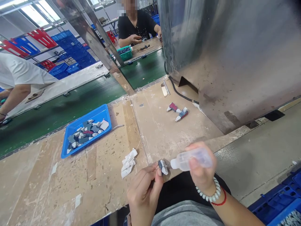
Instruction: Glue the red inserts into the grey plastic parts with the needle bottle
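Grey-and-white piece (163,167) pinched in the left hand (144,186), a bottle (184,161) aimed at it from the right

At far left, a person in a white top (23,69) leans over the far side of a green belt (94,91). On the near bench (105,172), a blue tray (100,114) holds a loose heap of grey and white pieces, one of them maroon. Farther right lies a crumpled white scrap (128,164). Beyond the belt sits another person, in a black top (143,28), with a green basket (127,56) of small dark parts nearby.

The left hand's thumb and fingertips are closed on the grey-and-white piece, held up close to the bench's near edge. Behind it, flat on the bench, are a slim white-and-grey strip (164,90) and a bent cluster of maroon, grey and white pieces (178,111).

The right hand (202,171) is wrapped around the translucent bottle, its tip pointing left, right by the piece; whether they touch, I cannot tell. A beaded bracelet (213,195) and a red band (221,200) circle that wrist. A large metal housing (225,62) fills the upper right, and blue crates (275,197) stand below at far right.
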`<state>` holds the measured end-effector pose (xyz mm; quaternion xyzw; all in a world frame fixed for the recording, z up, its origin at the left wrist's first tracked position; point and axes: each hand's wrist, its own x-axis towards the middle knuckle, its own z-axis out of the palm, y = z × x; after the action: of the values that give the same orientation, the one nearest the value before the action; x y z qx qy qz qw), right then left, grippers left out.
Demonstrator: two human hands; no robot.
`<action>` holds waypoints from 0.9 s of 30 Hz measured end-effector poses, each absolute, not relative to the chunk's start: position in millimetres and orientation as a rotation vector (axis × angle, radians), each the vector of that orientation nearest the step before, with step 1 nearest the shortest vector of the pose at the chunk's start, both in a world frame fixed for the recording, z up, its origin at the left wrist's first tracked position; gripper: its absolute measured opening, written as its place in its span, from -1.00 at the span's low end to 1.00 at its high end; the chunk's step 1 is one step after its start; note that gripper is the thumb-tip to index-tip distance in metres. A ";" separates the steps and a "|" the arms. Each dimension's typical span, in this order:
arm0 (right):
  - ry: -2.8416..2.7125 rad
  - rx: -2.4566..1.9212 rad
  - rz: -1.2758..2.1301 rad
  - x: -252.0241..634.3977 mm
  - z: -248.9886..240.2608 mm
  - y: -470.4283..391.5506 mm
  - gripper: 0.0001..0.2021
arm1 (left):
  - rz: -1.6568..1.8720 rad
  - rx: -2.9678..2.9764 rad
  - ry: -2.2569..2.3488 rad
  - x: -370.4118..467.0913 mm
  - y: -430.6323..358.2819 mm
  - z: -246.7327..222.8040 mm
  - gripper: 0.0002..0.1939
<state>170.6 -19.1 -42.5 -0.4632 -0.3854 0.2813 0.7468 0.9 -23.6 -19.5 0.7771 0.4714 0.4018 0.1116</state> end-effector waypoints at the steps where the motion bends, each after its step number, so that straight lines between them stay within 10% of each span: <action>1: -0.766 -0.985 0.607 171.9 -43.2 -19.5 -0.77 | 1.183 2.288 1.383 -0.4 -24.8 -21.0 -0.88; 10: -0.652 -0.899 1.132 199.7 -22.5 -14.4 -0.55 | 1.078 2.659 1.264 -15.9 -36.4 -43.2 -0.71; 22: -1.230 -1.499 0.475 213.6 -44.7 -3.6 -0.24 | 1.327 2.302 1.441 -16.7 -33.2 -11.6 -0.77; 25: -1.048 -1.296 0.207 206.4 -47.6 -33.4 -0.52 | 1.453 2.303 1.350 -11.7 -36.3 0.0 -0.71; 27: -1.107 -1.121 0.623 193.7 -44.3 -52.6 -0.57 | 1.484 2.375 1.253 -7.8 -39.1 5.6 -0.67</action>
<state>193.7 -52.6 -44.3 -0.4958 -0.4897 0.2756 0.6622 -7.8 -39.1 5.6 0.7736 0.4080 0.4834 0.0367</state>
